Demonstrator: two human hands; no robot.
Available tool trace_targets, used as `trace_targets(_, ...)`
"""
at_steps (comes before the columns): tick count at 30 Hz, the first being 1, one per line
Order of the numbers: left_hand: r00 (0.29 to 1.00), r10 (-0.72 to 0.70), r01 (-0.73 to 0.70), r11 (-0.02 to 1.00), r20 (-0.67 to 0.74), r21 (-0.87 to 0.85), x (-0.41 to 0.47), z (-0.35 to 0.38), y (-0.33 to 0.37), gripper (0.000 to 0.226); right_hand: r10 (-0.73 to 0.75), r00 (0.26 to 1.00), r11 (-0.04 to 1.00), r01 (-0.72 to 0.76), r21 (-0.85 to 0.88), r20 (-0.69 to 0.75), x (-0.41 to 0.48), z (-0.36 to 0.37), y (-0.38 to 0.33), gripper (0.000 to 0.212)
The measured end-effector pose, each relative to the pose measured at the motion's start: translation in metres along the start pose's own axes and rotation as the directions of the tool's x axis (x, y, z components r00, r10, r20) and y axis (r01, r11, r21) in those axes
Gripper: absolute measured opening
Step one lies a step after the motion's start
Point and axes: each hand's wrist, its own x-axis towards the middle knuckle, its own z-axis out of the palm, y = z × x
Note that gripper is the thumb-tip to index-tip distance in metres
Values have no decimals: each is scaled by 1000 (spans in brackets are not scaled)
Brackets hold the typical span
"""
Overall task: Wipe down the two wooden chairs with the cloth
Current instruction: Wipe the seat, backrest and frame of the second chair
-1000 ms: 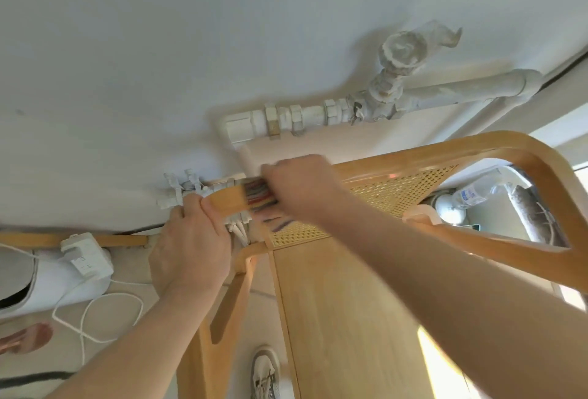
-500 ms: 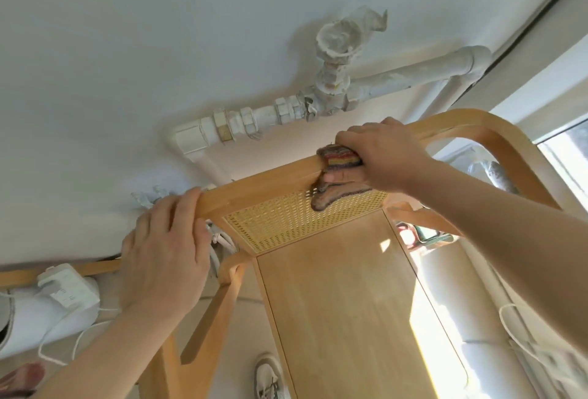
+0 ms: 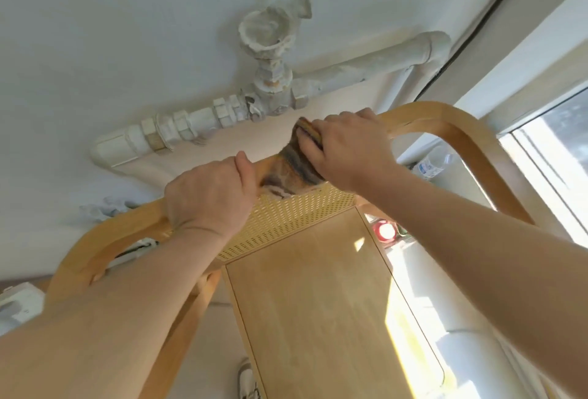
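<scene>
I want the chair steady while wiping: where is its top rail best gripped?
Grip the top rail from above, left of the cloth, fingers curled over it as the left hand does: it is a slim rounded bar, bare there.

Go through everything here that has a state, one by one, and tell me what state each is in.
left hand: grips the top rail, fingers curled over it.
right hand: holds the striped cloth against the top rail.
striped cloth: bunched, draped over the rail beside the left hand.
wooden chair: standing upright, seat partly sunlit.
</scene>
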Motion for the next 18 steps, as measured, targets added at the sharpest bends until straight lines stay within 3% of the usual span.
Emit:
trace_targets(3, 1000, -12, 12, 1000, 12, -7, 0, -2, 2, 52, 271, 961, 961, -273, -39, -44, -8, -10, 75, 48)
trace_targets(6, 1000, -19, 19, 1000, 25, -13, 3, -2, 4, 54, 578, 816, 814, -578, -47, -25, -4, -15, 96, 47)
trace_targets(8, 999, -23, 23, 1000, 36, -13, 2, 0, 6, 57, 544, 838, 834, -545, -87, -42, 6, -12, 60, 49)
trace_targets(11, 1000, -24, 25, 999, 8, -28, 3, -2, 6, 52, 256, 967, 965, -257, 58, 20, 16, -4, -38, 50)
trace_targets(13, 999, -33, 33, 999, 40, -11, 3, -4, 7, 46, 115, 991, 988, -122, 99, 70, 15, -5, -72, 51)
trace_targets(15, 1000, -23, 23, 1000, 17, -12, 1, -5, 6, 46, 85, 992, 993, -92, 72, 92, 11, -3, -54, 52)
trace_targets(18, 1000, -10, 9, 999, -25, -41, 3, -1, 5, 55, 210, 977, 977, -211, 30, 34, 1, -8, 20, 46)
